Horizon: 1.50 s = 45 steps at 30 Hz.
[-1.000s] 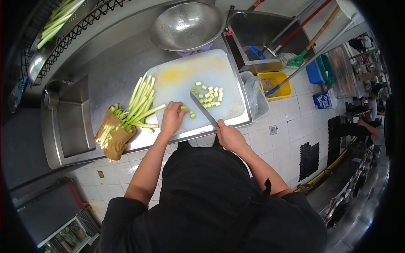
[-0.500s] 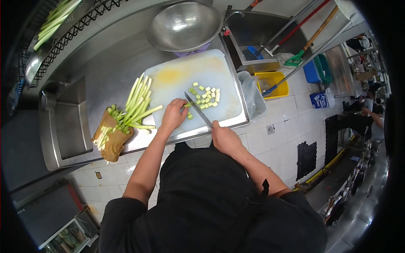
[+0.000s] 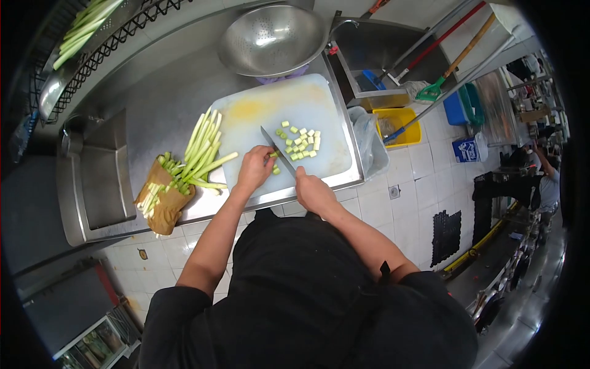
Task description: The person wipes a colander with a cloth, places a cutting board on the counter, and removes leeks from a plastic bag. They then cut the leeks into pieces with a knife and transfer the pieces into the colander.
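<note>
My right hand (image 3: pixel 313 192) is closed round the handle of a long knife (image 3: pixel 278 149), whose blade slants up and left over the white cutting board (image 3: pixel 246 132). Left of the blade, my left hand (image 3: pixel 255 168) has its fingers bent together on a short green stalk piece (image 3: pixel 272 155) on the board. Several cut pieces (image 3: pixel 302 143) lie scattered to the right of the blade. Long pale green stalks (image 3: pixel 201 147) lie at the board's left edge, beside a brown paper wrapping (image 3: pixel 166 209) holding more stalks.
A steel colander (image 3: pixel 273 38) stands behind the board. Sinks lie at the left (image 3: pixel 106 172) and at the back right (image 3: pixel 393 43). A yellow bucket (image 3: pixel 409 134) and a blue container (image 3: pixel 453 109) are on the right. Another person (image 3: pixel 547 184) is at the far right.
My right hand and the knife have moved left, so the blade is now nearer my left fingers. My left hand has stayed nearly in place.
</note>
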### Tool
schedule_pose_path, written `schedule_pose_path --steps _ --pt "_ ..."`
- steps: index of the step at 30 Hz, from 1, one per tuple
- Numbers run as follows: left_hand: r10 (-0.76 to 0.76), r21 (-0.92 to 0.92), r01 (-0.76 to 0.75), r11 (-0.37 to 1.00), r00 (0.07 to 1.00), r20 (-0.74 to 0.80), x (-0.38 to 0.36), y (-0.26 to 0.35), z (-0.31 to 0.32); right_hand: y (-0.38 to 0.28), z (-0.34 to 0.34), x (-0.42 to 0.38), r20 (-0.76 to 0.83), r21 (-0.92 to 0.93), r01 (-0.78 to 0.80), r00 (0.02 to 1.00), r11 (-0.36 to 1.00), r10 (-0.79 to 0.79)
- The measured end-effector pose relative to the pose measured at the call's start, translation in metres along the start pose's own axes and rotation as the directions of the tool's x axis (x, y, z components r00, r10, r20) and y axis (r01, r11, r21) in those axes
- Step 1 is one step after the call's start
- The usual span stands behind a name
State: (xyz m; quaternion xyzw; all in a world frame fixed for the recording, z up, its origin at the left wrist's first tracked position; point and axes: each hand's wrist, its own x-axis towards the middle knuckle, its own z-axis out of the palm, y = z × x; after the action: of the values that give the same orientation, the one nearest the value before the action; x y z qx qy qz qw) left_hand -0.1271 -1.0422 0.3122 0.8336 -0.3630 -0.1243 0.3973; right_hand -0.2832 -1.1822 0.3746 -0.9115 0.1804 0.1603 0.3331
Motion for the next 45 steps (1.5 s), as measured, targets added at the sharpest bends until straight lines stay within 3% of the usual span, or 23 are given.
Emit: schedule_pose_path --steps 5,8,11,13,14,16,17,18,19,20,21,22,23,25,29,31,32,33,34,35,36,38,45 --pt "-0.046 -0.035 0.044 0.998 0.998 -0.041 -0.011 0.000 -0.011 0.001 -0.025 -0.020 -0.019 0.123 0.013 1.000 0.992 -0.011" --pt "-0.159 -0.006 0.159 0.987 0.984 -0.082 -0.015 0.003 -0.013 0.016 -0.032 -0.026 -0.084 0.242 0.053 0.996 0.969 -0.034" --pt "-0.065 0.019 0.067 0.998 0.990 -0.121 -0.013 0.010 -0.008 0.029 -0.033 -0.028 -0.176 0.305 0.124 0.982 0.944 -0.072" --pt "0.215 0.241 -0.170 0.956 0.960 -0.177 -0.005 0.006 -0.003 0.030 -0.041 -0.030 0.145 0.663 -0.163 0.986 0.730 0.088" --pt "0.216 0.242 -0.171 0.955 0.960 -0.176 0.000 0.004 -0.004 0.030 -0.043 -0.033 0.144 0.664 -0.162 0.986 0.729 0.088" --pt "0.002 0.170 0.025 0.985 0.987 -0.159 0.008 0.001 -0.007 0.030 -0.045 -0.037 0.248 0.803 -0.222 0.968 0.553 0.028" --pt "0.004 0.170 0.023 0.985 0.988 -0.157 0.010 0.003 -0.010 0.030 -0.044 -0.038 0.246 0.804 -0.222 0.969 0.552 0.030" --pt "-0.208 -0.116 0.192 0.974 0.967 -0.145 0.012 0.006 -0.012 0.032 -0.042 -0.039 0.273 0.830 -0.237 0.962 0.504 0.004" --pt "-0.402 -0.384 0.346 0.856 0.912 -0.074 0.013 0.009 -0.014 0.032 -0.040 -0.040 0.297 0.854 -0.254 0.955 0.454 -0.024" --pt "-0.401 -0.382 0.346 0.857 0.913 -0.073 0.013 0.017 -0.020 0.032 -0.039 -0.039 0.296 0.855 -0.253 0.955 0.452 -0.024" --pt "-0.499 -0.741 0.426 0.519 0.855 0.142 0.012 0.028 -0.027 0.030 -0.037 -0.039 0.324 0.872 -0.277 0.945 0.403 -0.051" --pt "-0.475 -0.892 0.450 0.043 0.795 0.378 0.011 0.035 -0.031 0.029 -0.035 -0.038 0.350 0.885 -0.302 0.933 0.354 -0.078" --pt "-0.472 -0.890 0.453 0.046 0.795 0.380 0.009 0.036 -0.030 0.027 -0.033 -0.035 0.346 0.887 -0.299 0.935 0.351 -0.077" --pt "-0.399 -0.898 0.422 -0.124 0.808 0.434 0.004 0.037 -0.026 0.026 -0.031 -0.030 0.361 0.875 -0.311 0.930 0.371 -0.072" --pt "-0.450 -0.898 0.426 -0.106 0.785 0.426 -0.009 0.016 -0.019 0.030 -0.035 -0.034 0.383 0.854 -0.328 0.922 0.405 -0.060" --pt "-0.516 -0.804 0.504 0.315 0.802 0.300 -0.016 0.014 -0.018 0.035 -0.037 -0.042 0.328 0.863 -0.307 0.945 0.401 0.016" --pt "-0.515 -0.803 0.505 0.317 0.803 0.301 -0.019 0.018 -0.019 0.040 -0.039 -0.045 0.326 0.865 -0.305 0.945 0.398 0.016" --pt "-0.467 -0.543 0.495 0.679 0.861 0.202 -0.022 0.023 -0.019 0.047 -0.042 -0.048 0.292 0.866 -0.283 0.956 0.413 0.045" --pt "-0.373 -0.171 0.393 0.903 0.918 0.137 -0.024 0.027 -0.017 0.053 -0.044 -0.052 0.255 0.866 -0.261 0.964 0.426 0.073" --pt "-0.219 -0.114 0.230 0.966 0.971 0.100 -0.028 0.030 -0.012 0.059 -0.047 -0.057 0.229 0.877 -0.245 0.969 0.413 0.088" --pt "-0.214 -0.110 0.225 0.968 0.971 0.104 -0.031 0.029 -0.008 0.065 -0.050 -0.062 0.224 0.881 -0.241 0.971 0.408 0.090" --pt "-0.011 0.190 -0.013 0.982 0.992 0.122 -0.036 0.028 0.002 0.076 -0.058 -0.072 0.184 0.864 -0.235 0.971 0.445 0.156" --pt "-0.167 0.071 0.159 0.985 0.977 0.129 -0.015 0.061 0.009 0.125 -0.057 -0.115 0.076 0.928 -0.162 0.964 0.336 0.255"
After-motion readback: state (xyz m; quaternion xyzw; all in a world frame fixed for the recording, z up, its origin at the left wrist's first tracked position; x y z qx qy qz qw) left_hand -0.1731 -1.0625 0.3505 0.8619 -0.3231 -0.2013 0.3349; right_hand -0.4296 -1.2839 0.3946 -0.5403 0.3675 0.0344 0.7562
